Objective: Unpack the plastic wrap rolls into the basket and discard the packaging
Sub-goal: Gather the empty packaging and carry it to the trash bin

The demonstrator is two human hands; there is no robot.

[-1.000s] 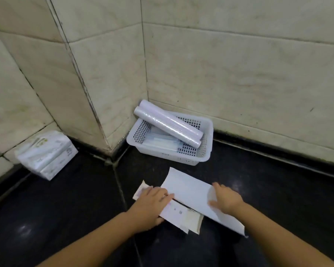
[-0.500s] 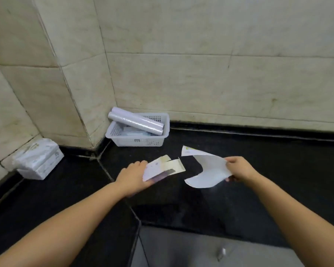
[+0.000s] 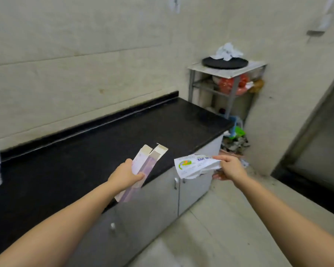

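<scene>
Black worktop (image 3: 75, 155) below; my left hand (image 3: 124, 175) grips flattened purple-white cartons (image 3: 143, 166); at three o'clock, right hand (image 3: 229, 167) pinches crumpled printed wrapper (image 3: 193, 165).

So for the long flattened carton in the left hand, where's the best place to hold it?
Around the middle of its length, fingers wrapped across the narrow width from the side, much as the left hand holds the flattened carton now. It is long, thin and floppy, with open flaps at the top end, so an end grip would probably let it droop.

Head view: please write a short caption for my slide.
Left hand holds flattened cartons, right hand holds a printed wrapper, beside the black counter.
</scene>
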